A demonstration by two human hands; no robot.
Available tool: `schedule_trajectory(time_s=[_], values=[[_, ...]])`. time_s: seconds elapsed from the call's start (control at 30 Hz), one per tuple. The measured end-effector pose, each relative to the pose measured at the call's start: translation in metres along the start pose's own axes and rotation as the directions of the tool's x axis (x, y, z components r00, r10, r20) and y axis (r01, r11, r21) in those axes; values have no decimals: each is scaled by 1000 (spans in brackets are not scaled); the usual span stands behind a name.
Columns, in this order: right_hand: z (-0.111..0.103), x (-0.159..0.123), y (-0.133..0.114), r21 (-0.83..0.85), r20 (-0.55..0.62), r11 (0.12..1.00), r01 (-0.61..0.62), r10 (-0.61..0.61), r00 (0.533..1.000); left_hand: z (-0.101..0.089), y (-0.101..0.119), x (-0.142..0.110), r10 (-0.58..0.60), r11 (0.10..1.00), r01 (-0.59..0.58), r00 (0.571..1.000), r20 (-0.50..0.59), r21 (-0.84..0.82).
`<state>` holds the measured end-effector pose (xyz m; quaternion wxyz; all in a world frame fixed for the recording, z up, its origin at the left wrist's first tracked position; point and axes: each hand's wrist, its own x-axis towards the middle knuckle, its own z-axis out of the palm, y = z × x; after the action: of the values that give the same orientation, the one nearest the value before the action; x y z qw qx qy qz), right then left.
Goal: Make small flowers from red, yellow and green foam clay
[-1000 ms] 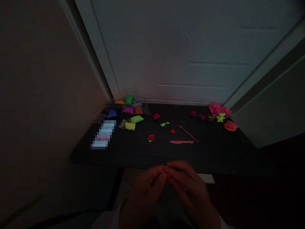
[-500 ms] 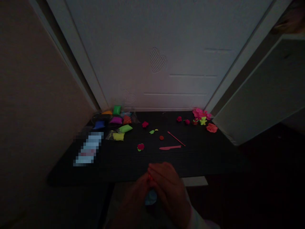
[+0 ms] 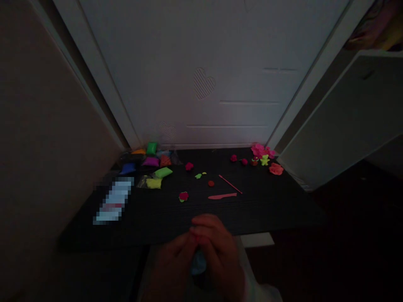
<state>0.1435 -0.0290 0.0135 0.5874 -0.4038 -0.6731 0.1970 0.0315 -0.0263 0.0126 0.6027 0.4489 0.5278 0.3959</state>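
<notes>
Red piece (image 3: 197, 238): small, mostly hidden, pinched where both hands meet, seen over the worktop's front edge; shape cannot be told.
Left hand (image 3: 172, 263): fingers bent, closed on the red piece.
Right hand (image 3: 220, 247): fingers curled, closed on the same piece, tips against the left's.
Worktop (image 3: 267, 209): black, finely ribbed; bare ribbed strip between hands and knife, widening rightward; far edge along the panel.
Knife (image 3: 222, 196): pink, flat, roughly parallel to the front edge.
Stick (image 3: 230, 184): pink, thin, slanting just beyond the knife.
Disc (image 3: 210, 183): red-orange, round, beyond the knife.
Flower (image 3: 183, 196): red over green, left of the knife.
Packets (image 3: 163, 172): soft, pillow-shaped, several colours, some in clear film, far left.
Bear (image 3: 265, 160): yellow-green, far right, between pink petals (image 3: 258, 150) and ruffled coral piece (image 3: 276, 169).
Panel (image 3: 176, 63): white, upright, hatched heart in relief; dim room.
</notes>
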Motion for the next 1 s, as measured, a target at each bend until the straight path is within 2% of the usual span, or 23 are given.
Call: schedule_trajectory(time_s=[0.1, 0.23, 0.33, 0.47, 0.57, 0.77, 0.9, 1.0], values=[[-1, -4, -2, -57, 27, 997, 41, -40, 999, -1, 6, -7, -42, 998, 43, 999, 34, -45], [-3, -7, -4, -94, 19, 995, 33, -31, 999, -4, 13, -9, -24, 1000, 25, 999, 49, -19], [-4, -9, -5, -86, 49, 996, 27, -23, 999, -4, 14, -9, -11, 1000, 11, 1000, 8, -9], [-5, -9, -5, -78, 112, 995, 66, -57, 992, -2, 10, -9, 11, 997, -15, 999, -53, -70], [-5, -8, -4, -62, 112, 994, 94, -87, 990, -2, 6, -9, 8, 992, -17, 998, -70, -126], [-7, -5, -3, 19, 129, 992, 122, -123, 984, -5, 5, -8, -94, 961, 106, 994, 56, -256], [-8, -5, -3, 54, 129, 991, 121, -127, 983, -5, 7, -8, -128, 968, 141, 989, 73, -206], [-7, -4, -3, 57, 100, 992, 112, -117, 988, -4, 11, -9, -91, 994, 92, 996, 14, -53]])
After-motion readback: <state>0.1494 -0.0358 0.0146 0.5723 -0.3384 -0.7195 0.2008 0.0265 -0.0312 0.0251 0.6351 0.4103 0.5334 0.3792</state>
